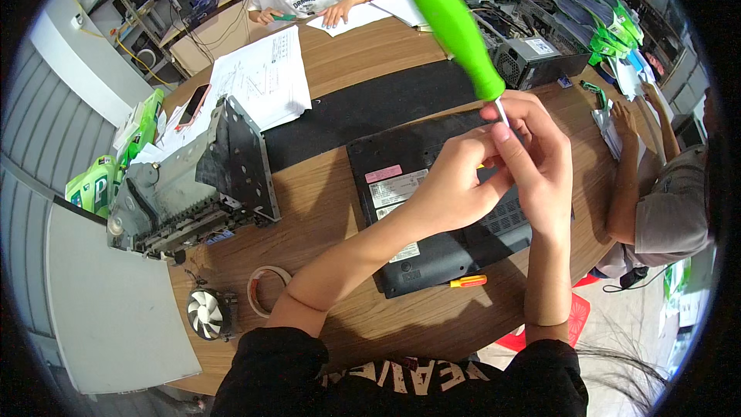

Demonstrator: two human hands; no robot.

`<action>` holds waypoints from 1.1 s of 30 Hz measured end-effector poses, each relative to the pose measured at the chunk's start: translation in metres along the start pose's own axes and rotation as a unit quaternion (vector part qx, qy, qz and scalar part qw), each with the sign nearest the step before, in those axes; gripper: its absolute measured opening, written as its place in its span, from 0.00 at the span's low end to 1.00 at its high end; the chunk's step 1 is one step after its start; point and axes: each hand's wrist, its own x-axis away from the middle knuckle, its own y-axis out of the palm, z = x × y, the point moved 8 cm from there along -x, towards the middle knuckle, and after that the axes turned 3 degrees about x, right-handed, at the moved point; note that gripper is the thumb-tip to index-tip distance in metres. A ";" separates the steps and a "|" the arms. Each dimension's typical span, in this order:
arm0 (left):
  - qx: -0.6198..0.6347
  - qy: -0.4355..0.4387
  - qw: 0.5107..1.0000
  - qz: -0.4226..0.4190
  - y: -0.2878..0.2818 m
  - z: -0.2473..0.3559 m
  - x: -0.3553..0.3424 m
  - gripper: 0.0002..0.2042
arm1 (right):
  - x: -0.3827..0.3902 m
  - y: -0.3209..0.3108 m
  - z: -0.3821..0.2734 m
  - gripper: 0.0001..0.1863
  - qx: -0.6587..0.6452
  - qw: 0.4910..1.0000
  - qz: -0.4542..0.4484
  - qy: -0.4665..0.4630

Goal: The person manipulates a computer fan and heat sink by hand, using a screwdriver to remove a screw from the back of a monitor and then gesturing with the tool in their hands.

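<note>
"looking down, what's biggest?"

"the brown surface (pixel 316 193), then the black laptop (pixel 455 253) lying belly up on it."

"and above?"

"the right grip (pixel 542 161) pinches the green screwdriver (pixel 461 37) by its thin rod, fat handle up. i can't tell if the left grip (pixel 463 177) holds anything."

"what could go wrong?"

"such a small pinch could slip, and the screwdriver could scratch the laptop. the little yellow tool (pixel 468 281) could roll if bumped."

You are in what looks like a computer-repair workshop: your wooden desk (pixel 316 194) carries an upturned laptop (pixel 463 249), an opened computer case (pixel 532 40) far right, a stripped metal chassis (pixel 204 177) left and a cooling fan (pixel 206 313) near left.
</note>
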 end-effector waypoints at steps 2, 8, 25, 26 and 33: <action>0.030 -0.016 0.999 0.021 -0.002 -0.014 0.004 0.10 | 0.000 0.009 -0.007 0.08 0.052 0.997 -0.039 -0.048; 0.042 0.006 0.999 -0.002 0.003 -0.015 0.002 0.15 | 0.003 0.007 -0.013 0.07 0.128 0.987 -0.055 -0.084; -0.068 0.025 0.995 0.067 -0.020 -0.005 -0.004 0.05 | -0.007 -0.025 0.003 0.08 -0.059 0.991 0.084 -0.086; -0.089 -0.003 0.995 0.041 -0.017 -0.007 -0.003 0.04 | -0.008 -0.030 0.006 0.07 -0.053 0.988 0.105 -0.101; 0.008 -0.103 0.993 -0.052 0.004 -0.024 0.007 0.07 | -0.013 -0.009 0.031 0.16 -0.037 0.997 -0.001 0.062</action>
